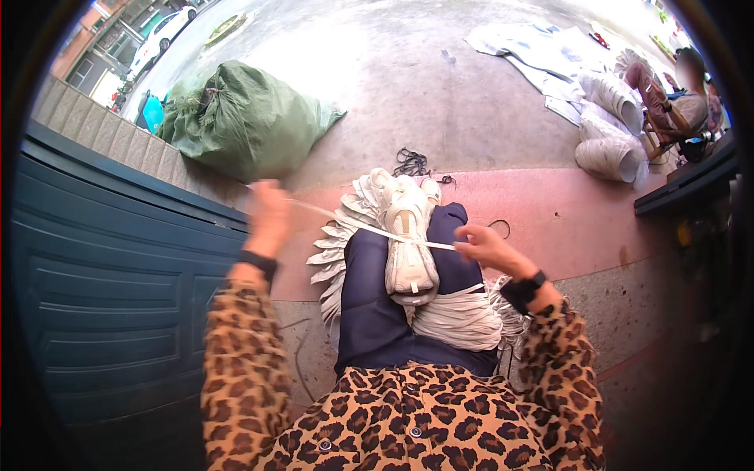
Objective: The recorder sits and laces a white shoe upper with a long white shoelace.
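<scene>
Between my thighs rests an off-white shoe (pixel 411 271), its sole end toward me. A white shoelace (pixel 369 229) crosses over it, stretched out to both sides. My left hand (pixel 269 216), raised to the left and smeared by motion, is closed on one end of the lace. At the right of the shoe my right hand (pixel 488 248) pinches the other stretch between thumb and fingers. A thick bundle of white laces (pixel 459 318) lies across my right thigh. Several flat off-white shoe pieces (pixel 334 250) fan out beside my left knee, and more pale shoes (pixel 381 180) sit beyond the shoe.
A blue panelled door (pixel 126 290) stands close on my left. Beyond it sits a large stuffed green sack (pixel 243 122). Black cords (pixel 411 162) lie on the floor ahead. At the far right, stacked white rolls (pixel 609 149) stand near a seated person (pixel 683 110).
</scene>
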Motion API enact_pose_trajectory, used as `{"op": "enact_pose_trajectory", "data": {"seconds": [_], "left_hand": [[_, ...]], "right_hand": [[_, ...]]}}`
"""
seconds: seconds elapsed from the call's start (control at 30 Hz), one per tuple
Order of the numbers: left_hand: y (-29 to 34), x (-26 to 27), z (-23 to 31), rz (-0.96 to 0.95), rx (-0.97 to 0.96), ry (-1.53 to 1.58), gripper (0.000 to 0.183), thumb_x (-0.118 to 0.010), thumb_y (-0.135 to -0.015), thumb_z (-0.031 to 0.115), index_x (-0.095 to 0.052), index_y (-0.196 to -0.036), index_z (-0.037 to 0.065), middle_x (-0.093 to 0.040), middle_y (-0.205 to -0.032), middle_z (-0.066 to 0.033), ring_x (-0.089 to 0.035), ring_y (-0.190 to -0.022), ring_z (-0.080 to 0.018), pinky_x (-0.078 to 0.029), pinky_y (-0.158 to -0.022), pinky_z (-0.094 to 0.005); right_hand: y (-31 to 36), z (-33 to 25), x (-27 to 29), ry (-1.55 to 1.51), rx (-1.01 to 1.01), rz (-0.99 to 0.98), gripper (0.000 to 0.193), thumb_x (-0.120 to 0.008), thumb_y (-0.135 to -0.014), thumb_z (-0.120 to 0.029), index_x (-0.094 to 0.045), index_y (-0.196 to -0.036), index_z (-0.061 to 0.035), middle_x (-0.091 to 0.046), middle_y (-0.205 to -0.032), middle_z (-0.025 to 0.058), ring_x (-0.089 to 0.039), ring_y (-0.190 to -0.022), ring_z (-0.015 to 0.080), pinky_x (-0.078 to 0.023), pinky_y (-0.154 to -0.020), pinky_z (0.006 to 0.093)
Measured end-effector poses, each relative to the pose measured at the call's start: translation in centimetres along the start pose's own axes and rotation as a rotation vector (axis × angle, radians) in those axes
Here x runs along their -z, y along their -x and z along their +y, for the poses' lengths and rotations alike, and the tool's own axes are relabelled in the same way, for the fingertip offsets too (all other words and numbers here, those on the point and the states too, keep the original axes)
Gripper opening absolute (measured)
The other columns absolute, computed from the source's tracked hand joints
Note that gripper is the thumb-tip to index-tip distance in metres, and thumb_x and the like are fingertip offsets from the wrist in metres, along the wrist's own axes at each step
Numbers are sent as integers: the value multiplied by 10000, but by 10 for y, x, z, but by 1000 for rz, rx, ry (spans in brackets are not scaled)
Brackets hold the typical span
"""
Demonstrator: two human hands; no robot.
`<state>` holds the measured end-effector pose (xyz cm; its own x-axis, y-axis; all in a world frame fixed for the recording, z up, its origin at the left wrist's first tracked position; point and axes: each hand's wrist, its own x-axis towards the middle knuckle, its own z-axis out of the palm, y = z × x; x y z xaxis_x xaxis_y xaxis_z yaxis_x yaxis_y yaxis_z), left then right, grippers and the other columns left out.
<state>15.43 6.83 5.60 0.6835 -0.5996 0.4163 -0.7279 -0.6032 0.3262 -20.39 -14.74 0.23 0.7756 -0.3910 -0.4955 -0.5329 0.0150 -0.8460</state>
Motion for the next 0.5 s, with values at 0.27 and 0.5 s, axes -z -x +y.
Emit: {"op": "enact_pose_trajectory", "data": {"seconds": [0.27, 0.5], "left_hand": [[-12, 411, -269, 296, 358, -1305, 259, -517, -783, 300, -632, -763, 69, -641, -788, -116, -629, -730, -294, -493, -601, -362], [45, 538, -355, 687, 951, -339, 446, -535, -781, 325, -587, -1021, -47, -609, -972, -176, -599, -853, -297, -468, -727, -401]], "right_hand": [[147, 43, 126, -556, 211, 479, 227, -576, -827, -135, -579, -1024, -22, -518, -647, -21, -465, -504, 56, -413, -473, 187], [302, 122, 250, -1586, 754, 547, 135, -441, -925, -121, -530, -929, -19, -311, -546, -38, -338, -476, 58, -369, -473, 210]]}}
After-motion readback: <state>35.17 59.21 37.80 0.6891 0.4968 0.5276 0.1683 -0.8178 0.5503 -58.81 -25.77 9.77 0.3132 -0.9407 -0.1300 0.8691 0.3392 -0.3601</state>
